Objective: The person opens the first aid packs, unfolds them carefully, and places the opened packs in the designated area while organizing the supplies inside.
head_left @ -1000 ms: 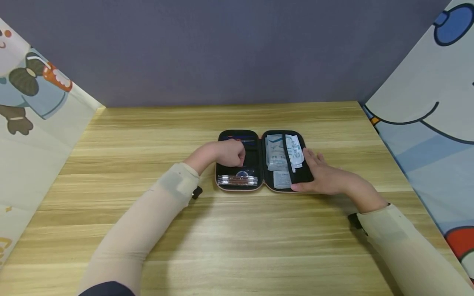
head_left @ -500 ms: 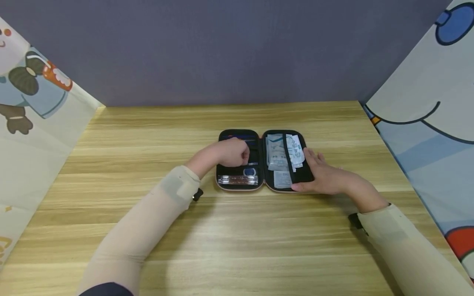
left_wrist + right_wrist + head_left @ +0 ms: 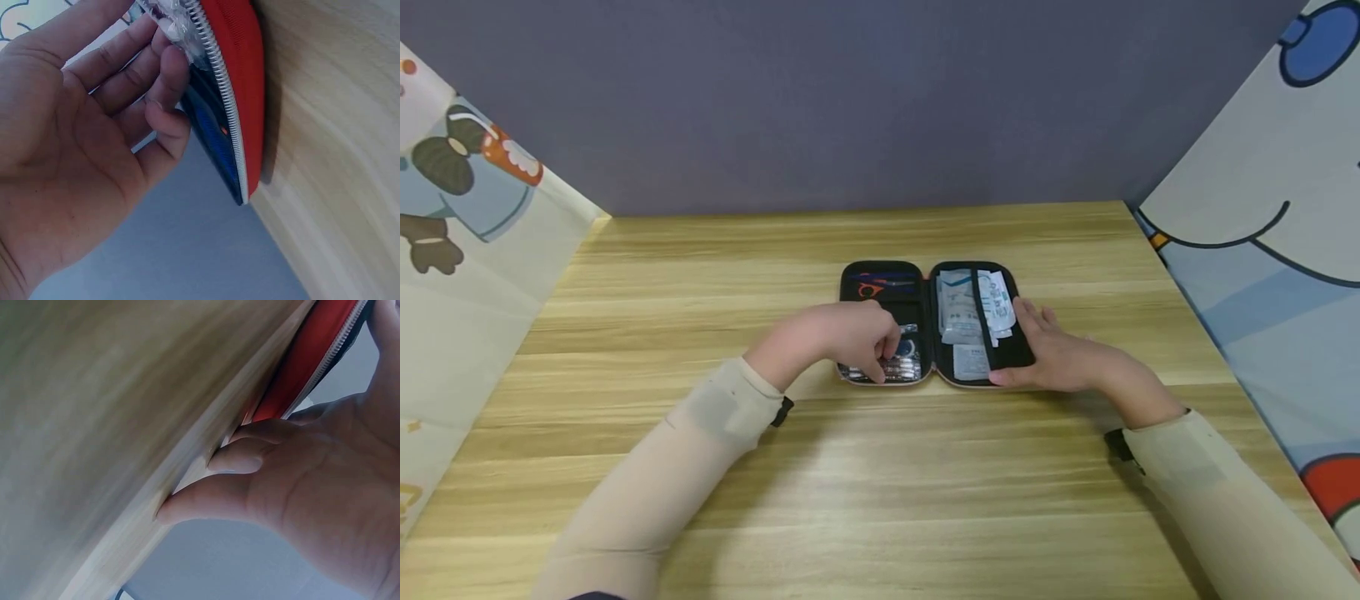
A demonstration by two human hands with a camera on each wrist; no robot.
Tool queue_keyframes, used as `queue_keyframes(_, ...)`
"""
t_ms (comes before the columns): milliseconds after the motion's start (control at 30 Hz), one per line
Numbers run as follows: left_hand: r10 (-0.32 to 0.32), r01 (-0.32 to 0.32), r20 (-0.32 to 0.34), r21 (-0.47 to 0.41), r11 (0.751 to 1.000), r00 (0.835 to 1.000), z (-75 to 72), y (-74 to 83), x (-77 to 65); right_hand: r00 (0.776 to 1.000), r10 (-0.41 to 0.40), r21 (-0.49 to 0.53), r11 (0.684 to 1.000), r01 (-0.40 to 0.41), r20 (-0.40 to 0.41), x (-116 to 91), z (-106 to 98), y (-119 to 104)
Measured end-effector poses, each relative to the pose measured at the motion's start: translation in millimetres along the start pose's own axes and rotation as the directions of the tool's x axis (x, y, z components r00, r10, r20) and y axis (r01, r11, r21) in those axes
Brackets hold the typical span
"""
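Observation:
A small black-lined zip case (image 3: 927,333) with a red outer shell lies spread flat on the wooden table. My left hand (image 3: 850,333) reaches down into its left half, thumb apart from the forefinger, fingers bent. Right at those fingertips is a clear plastic packet (image 3: 181,31), crinkled and shiny; I cannot tell whether they pinch it. Above the hand, orange-handled scissors (image 3: 871,290) sit in the left half. My right hand (image 3: 1063,357) rests against the right half's outer edge, thumb at the lower corner, with extended fingers touching the table in the right wrist view.
White and clear sachets (image 3: 958,308) fill the right half under a black elastic strap (image 3: 982,312). The wooden table (image 3: 880,492) runs back to a grey-blue panel (image 3: 865,108), with cartoon-printed panels (image 3: 1262,333) at the sides.
My left hand has moved toward me inside the left half, from its middle down to the plastic packet, and its thumb has spread. The scissors' handle now shows. My right hand stays put.

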State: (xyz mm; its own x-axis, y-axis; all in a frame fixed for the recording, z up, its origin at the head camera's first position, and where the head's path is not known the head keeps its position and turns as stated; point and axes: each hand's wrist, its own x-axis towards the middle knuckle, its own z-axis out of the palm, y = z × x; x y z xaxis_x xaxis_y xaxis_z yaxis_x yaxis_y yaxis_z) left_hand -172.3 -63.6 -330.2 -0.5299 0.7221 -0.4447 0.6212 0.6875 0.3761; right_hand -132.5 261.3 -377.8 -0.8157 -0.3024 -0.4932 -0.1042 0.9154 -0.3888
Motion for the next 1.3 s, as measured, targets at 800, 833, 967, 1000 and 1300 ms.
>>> queue_keyframes(800, -0.135, 0.153, -0.143, 0.121, 0.981, 0.98, -14.9, -22.4, 36.2, 1.0, -0.005, -0.017, 1.0, 0.005, -0.006, 0, -2, 0)
queue_keyframes(833, -0.13, 0.146, -0.135, 0.112, 0.983, 0.982, -15.2, -22.7, 36.0, 1.0, -0.005, -0.019, 1.0, 0.005, -0.007, 0, -2, 1)
queue_keyframes(967, -0.105, 0.109, -0.067, 0.06, 0.992, 0.992, -16.3, -24.5, 35.5, 1.0, -0.007, -0.02, 1.0, 0.006, -0.006, 1, 0, 2)
queue_keyframes(1000, -0.102, 0.105, -0.049, 0.042, 0.994, 0.994, -16.4, -24.9, 35.3, 1.0, -0.006, -0.017, 1.0, 0.006, -0.006, 1, 0, 2)
queue_keyframes(1300, -0.043, 0.043, -0.035, -0.007, 0.999, 0.998, -14.2, -24.3, 35.2, 1.0, -0.007, -0.005, 1.0, 0.007, -0.004, 1, 0, 2)
